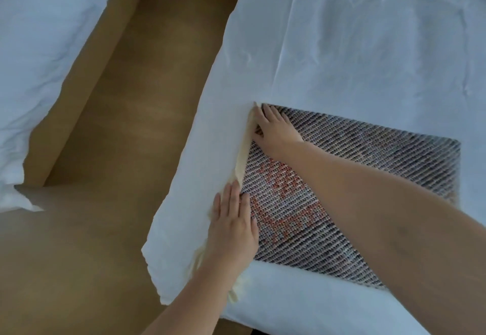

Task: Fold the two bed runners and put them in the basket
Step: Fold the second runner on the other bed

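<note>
A woven bed runner (pixel 342 190), grey with a red pattern and a cream fringe along its left edge, lies folded on the white bed (pixel 355 45). My left hand (pixel 232 224) lies flat on the runner's near left edge, fingers straight. My right hand (pixel 273 126) presses on the far left corner, fingers spread over the fabric. My right forearm crosses the runner and hides part of it. No basket and no second runner show.
The bed's left edge drops to a brown floor (pixel 126 150) that runs between this bed and a second white bed (pixel 39 58) at the left. Wrinkled sheet spreads beyond the runner to the right and far side.
</note>
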Motion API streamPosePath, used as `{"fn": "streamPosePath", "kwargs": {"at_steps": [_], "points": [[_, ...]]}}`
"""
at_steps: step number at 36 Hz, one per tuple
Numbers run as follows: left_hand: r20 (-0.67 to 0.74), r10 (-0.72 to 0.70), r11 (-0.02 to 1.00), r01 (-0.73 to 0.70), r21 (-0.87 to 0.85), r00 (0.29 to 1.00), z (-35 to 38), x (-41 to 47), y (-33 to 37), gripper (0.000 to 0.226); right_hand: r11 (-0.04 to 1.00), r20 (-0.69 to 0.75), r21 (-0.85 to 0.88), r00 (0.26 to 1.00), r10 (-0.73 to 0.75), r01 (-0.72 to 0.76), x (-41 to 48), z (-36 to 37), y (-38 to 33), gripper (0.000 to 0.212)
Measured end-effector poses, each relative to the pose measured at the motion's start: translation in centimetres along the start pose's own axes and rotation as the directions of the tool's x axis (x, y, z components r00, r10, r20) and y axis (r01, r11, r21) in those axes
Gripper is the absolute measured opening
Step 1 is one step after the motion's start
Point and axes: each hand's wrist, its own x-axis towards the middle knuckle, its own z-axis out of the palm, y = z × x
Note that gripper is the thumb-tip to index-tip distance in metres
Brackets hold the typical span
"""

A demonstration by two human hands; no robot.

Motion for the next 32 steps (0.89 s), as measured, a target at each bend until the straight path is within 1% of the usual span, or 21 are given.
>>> {"fn": "streamPosePath", "kwargs": {"at_steps": [3,5,7,9,12,15,19,24,27,32], "points": [[-0.014,0.095,0.994,-0.094,0.063,0.995,1.4,1.5,2.2,0.067,0.988,-0.013,-0.153,1.000,-0.020,0.018,-1.2,1.7,2.1,0.072],[-0.015,0.154,0.985,-0.153,0.086,0.988,2.4,2.7,3.9,0.067,0.982,-0.039,-0.188,0.999,-0.003,-0.004,-2.0,2.5,3.8,0.074],[0.010,0.178,0.978,-0.178,0.107,0.984,3.4,3.8,5.1,0.066,0.982,-0.067,-0.185,0.998,0.013,-0.026,-2.7,3.0,5.6,0.076],[0.023,0.141,0.983,-0.143,0.119,0.990,4.3,4.7,5.5,0.066,0.983,-0.081,-0.183,0.997,0.019,-0.034,-3.4,3.2,7.7,0.077],[-0.008,0.095,0.983,-0.092,0.161,0.995,5.1,5.6,4.9,0.068,0.980,-0.105,-0.184,0.993,0.051,-0.070,-4.9,3.2,11.6,0.078],[-0.042,0.062,0.982,-0.053,0.180,0.997,5.2,6.3,4.2,0.068,0.973,-0.112,-0.173,0.985,0.132,-0.150,-6.9,2.8,16.1,0.079],[-0.084,-0.059,0.984,0.072,0.160,0.995,4.7,7.5,3.8,0.072,0.958,-0.111,-0.167,0.970,0.218,-0.234,-10.3,2.1,21.7,0.079],[-0.099,-0.155,0.970,0.170,0.176,0.983,4.7,8.3,5.6,0.079,0.910,-0.122,-0.145,0.919,0.374,-0.389,-14.2,1.5,26.9,0.083],[-0.085,-0.164,0.971,0.176,0.164,0.983,4.9,8.2,7.6,0.082,0.886,-0.132,-0.123,0.892,0.432,-0.447,-15.4,1.4,27.6,0.085],[-0.072,-0.117,0.983,0.126,0.133,0.991,5.5,7.8,11.1,0.080,0.870,-0.145,-0.146,0.880,0.452,-0.470,-16.9,1.6,28.4,0.085]]}}
